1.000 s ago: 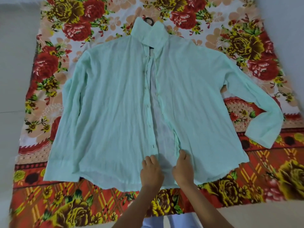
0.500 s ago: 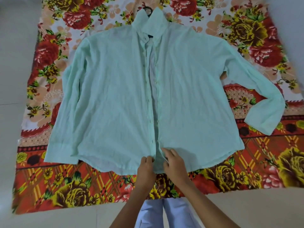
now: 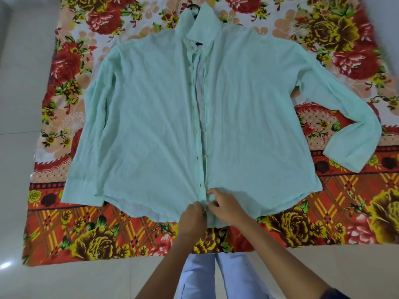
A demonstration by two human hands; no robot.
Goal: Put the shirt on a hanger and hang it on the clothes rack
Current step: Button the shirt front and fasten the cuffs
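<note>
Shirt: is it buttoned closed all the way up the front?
No, the shirt gapes open along most of its placket, closing only near the hem at both hands.

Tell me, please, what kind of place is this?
Probably a room in a home. A floral blanket is spread on a pale, glossy tiled floor, and a mint-green shirt lies flat on it, with a dark hanger hook showing at the collar.

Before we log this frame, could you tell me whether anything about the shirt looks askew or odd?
Mostly tidy. The shirt lies flat on the floral sheet, but its front gapes open above the hem, where the left hand and right hand pinch the plackets. One sleeve angles outward.
</note>
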